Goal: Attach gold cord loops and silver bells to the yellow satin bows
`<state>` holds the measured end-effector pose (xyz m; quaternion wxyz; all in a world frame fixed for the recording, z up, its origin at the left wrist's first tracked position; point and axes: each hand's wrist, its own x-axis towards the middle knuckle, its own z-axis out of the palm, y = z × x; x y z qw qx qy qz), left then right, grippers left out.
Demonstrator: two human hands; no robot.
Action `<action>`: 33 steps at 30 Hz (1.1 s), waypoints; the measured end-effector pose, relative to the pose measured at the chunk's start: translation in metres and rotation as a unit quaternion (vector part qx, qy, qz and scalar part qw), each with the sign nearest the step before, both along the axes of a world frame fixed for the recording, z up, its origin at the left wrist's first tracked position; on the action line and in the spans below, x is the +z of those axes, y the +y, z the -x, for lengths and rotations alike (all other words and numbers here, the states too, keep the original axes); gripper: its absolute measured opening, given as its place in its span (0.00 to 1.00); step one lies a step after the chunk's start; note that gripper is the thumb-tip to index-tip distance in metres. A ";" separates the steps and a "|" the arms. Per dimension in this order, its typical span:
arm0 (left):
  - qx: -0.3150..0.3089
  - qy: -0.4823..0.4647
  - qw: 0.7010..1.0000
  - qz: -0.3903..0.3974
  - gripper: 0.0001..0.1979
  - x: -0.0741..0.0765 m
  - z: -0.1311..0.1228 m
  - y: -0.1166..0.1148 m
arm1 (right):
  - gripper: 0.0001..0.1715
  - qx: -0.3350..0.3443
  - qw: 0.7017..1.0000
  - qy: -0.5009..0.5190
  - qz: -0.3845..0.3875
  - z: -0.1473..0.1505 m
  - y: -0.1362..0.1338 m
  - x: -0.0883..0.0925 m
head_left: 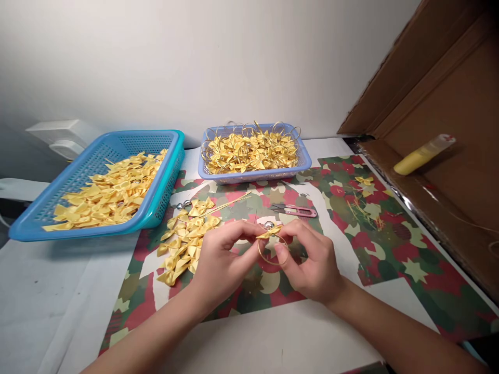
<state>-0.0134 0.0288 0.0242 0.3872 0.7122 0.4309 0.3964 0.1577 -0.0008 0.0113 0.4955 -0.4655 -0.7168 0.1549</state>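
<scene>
Near the middle of the table, both my hands meet at a small yellow bow (pixel 266 235) with a silver bell (pixel 268 225) at its top edge. A thin gold wire loop (pixel 273 263) hangs below the bow. My left hand (pixel 230 254) pinches the bow's left side between thumb and fingers. The fingers of my right hand (pixel 310 257) are closed on the right side, at the wire loop. Left of my left hand lies a loose pile of yellow bows (pixel 187 236). Pink thread snips (pixel 294 210) rest just beyond my right hand.
A blue basket (pixel 91 232) of yellow bows stands at the left. A lilac basket (pixel 255 176) at the back holds bows with gold loops. Wire scraps (pixel 366 213) lie at the right, beside a cardboard wall (pixel 440 93) and a yellow tube (pixel 423 155). Camouflage-patterned sheeting (pixel 413 270) covers the table.
</scene>
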 end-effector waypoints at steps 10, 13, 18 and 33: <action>-0.014 0.000 1.000 -0.019 0.03 0.002 -0.003 -0.002 | 0.06 -0.032 0.995 -0.093 -0.024 0.001 0.002 -0.003; -0.010 0.001 1.000 -0.017 0.03 0.002 -0.004 -0.002 | 0.10 -0.032 0.996 -0.078 -0.016 0.002 0.003 -0.004; -0.024 -0.044 0.992 0.116 0.03 0.002 -0.005 0.000 | 0.12 -0.017 1.000 -0.007 -0.005 0.001 0.006 -0.001; -0.080 -0.130 0.944 0.291 0.05 0.006 -0.006 0.006 | 0.13 -0.005 0.998 0.031 0.052 -0.005 0.006 0.001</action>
